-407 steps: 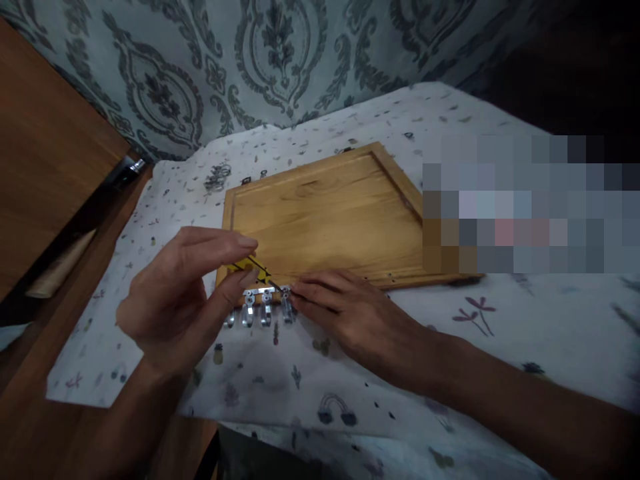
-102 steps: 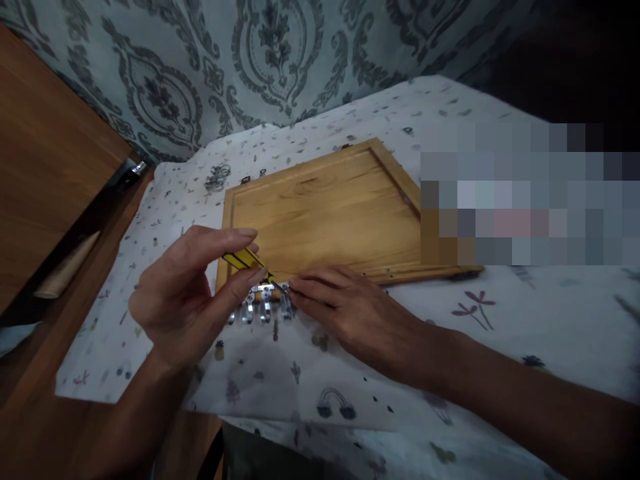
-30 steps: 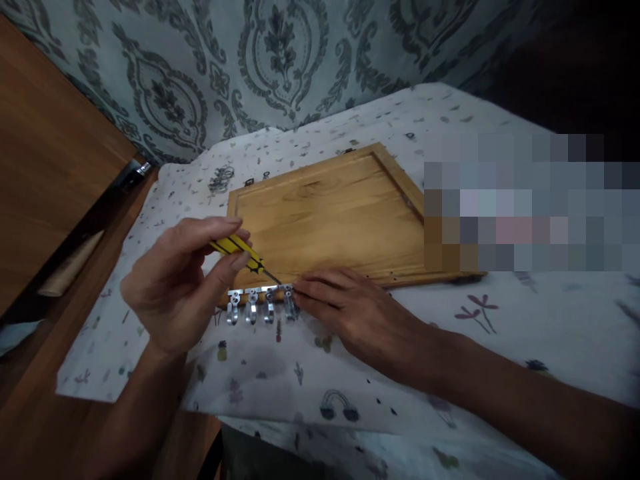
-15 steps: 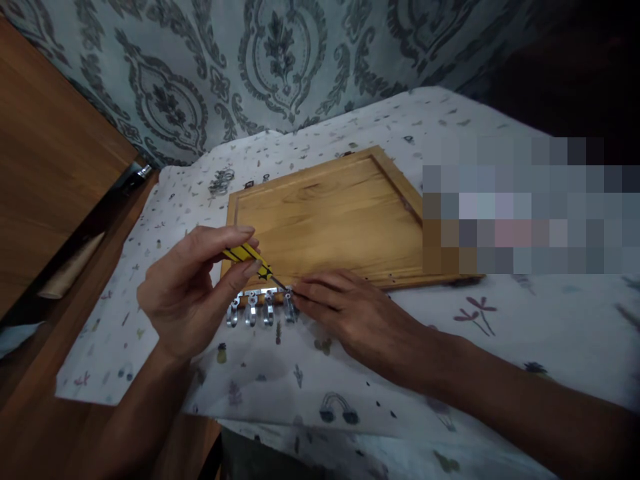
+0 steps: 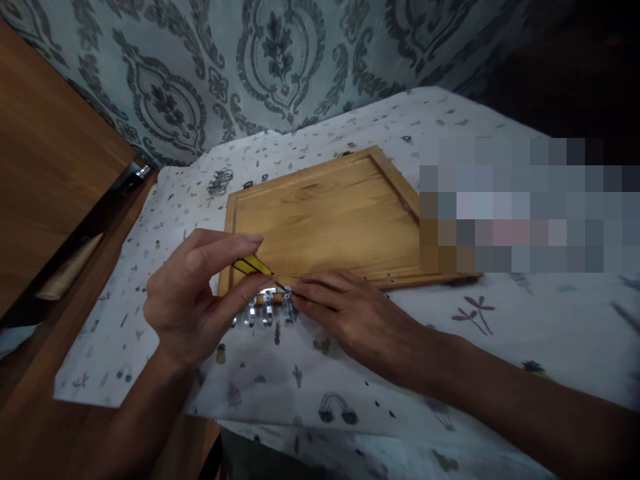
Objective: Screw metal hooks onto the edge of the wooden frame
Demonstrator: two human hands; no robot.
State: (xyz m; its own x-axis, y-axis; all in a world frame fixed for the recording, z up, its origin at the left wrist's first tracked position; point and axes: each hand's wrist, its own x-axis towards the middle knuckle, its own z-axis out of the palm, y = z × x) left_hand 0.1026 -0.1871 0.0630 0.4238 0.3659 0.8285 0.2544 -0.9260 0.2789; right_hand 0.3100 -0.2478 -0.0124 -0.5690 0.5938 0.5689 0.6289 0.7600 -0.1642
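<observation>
My left hand (image 5: 193, 297) pinches a yellow and black screwdriver (image 5: 251, 265) between thumb and fingers. The shaft slants down to the right, and its tip meets the metal hook rail (image 5: 287, 311) near one of the hooks. Along the near edge of a wooden board (image 5: 325, 220) lies this rail, its several shiny hooks hanging toward me. My right hand (image 5: 357, 317) presses in from the right, fingers together, holding the rail beside the screwdriver tip. It covers whatever part of the rail lies beneath, and its thumb is hidden.
A patterned white cloth (image 5: 280, 400) covers the table. Beyond the board's left corner lies a small heap of metal hardware (image 5: 220, 181). A patterned curtain (image 5: 280, 60) hangs behind, and a wooden cabinet (image 5: 55, 140) stands at left. The right side is partly pixelated.
My left hand has shifted slightly right, and its fingers have rolled the screwdriver, covering more of the handle's front. My right hand and the rail stay in place.
</observation>
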